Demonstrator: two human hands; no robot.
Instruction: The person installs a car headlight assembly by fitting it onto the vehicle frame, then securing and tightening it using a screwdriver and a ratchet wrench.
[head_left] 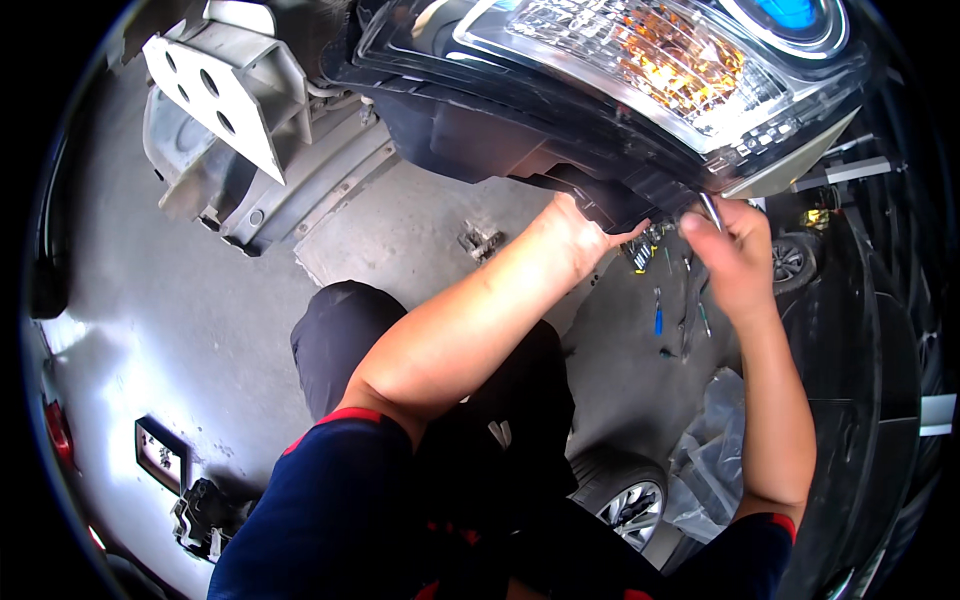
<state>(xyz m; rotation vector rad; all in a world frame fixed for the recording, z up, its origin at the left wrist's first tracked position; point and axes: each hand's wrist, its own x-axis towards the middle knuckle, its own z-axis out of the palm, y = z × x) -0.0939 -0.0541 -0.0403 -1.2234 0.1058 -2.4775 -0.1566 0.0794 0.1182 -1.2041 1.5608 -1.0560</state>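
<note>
A large car headlight (650,75) with clear and amber lenses and a black housing fills the upper right. Under its lower edge my left hand (585,222) grips a black plastic part (610,200). The thumb sticks out to the right, while the other fingers are hidden behind the plastic. My right hand (738,255) is closed around a slim, shiny metal tool (712,212), its thumb lying near the shaft. The tool's upper end meets the underside of the headlight, and its tip is hidden there.
A white metal bracket (215,95) and a grey bumper beam (320,185) stand upper left. Tools, including a blue-handled screwdriver (658,318), lie on the floor. A wheel (630,505), clear plastic sheeting (705,450) and a black tray (160,455) are nearer. Dark car bodywork (850,400) lines the right.
</note>
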